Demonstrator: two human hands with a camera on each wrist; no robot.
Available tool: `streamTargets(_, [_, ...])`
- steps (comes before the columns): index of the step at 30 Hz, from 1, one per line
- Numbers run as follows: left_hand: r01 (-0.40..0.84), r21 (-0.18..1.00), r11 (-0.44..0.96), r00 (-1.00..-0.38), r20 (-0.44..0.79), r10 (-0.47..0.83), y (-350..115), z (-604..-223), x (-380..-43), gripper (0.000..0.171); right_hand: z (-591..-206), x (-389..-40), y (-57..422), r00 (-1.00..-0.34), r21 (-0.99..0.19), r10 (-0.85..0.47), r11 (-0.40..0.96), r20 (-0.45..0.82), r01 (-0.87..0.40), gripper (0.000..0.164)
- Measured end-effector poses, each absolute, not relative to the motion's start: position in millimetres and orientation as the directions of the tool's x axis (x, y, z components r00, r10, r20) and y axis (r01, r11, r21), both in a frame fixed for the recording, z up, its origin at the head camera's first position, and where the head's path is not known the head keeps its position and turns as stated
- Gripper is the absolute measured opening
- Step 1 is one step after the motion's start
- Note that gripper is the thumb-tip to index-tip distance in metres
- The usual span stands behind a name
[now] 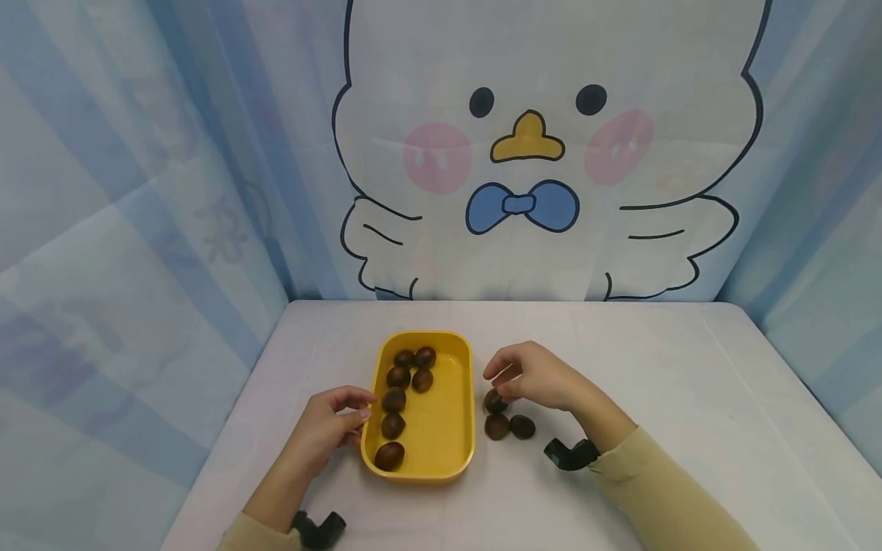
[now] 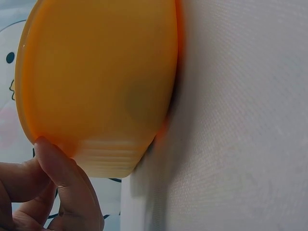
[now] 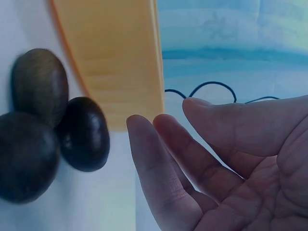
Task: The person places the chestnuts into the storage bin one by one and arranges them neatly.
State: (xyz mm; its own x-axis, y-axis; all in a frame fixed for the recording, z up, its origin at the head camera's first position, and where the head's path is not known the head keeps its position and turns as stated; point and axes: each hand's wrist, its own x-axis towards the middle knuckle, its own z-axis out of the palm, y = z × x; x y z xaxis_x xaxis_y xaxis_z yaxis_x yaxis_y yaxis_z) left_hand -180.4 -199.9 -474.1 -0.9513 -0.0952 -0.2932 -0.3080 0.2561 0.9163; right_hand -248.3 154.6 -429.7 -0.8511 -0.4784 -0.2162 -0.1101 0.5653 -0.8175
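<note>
A yellow plastic tray (image 1: 446, 405) lies on the table with several dark brown chestnuts (image 1: 393, 399) along its left side and far end. At its left rim my left hand (image 1: 331, 421) pinches the edge; in the left wrist view the thumb and fingers (image 2: 67, 187) meet the rim's corner. My right hand (image 1: 534, 375) hovers right of the tray, fingers bent loosely with nothing between them. Beneath and beside it, three chestnuts (image 1: 497, 426) sit close together on the table, one partly covered by the hand. The right wrist view shows these chestnuts (image 3: 84, 134) apart from the fingertips (image 3: 137, 126).
The white table (image 1: 654, 367) extends right of the tray. Blue-and-white curtains (image 1: 138, 191) and a cartoon-printed cloth (image 1: 530, 252) stand around its sides and back. Each wrist wears a small black device (image 1: 572, 454).
</note>
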Motion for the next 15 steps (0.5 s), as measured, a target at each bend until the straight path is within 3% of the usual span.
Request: streamTargets(15, [-0.297,0.925,0.238,-0.955,-0.288,-0.074,-199.9,-470.2,-178.2,0.024,-447.0,-231.5,185.5,-0.87,-0.791,-0.433,0.606,-0.237,-0.086,0.025])
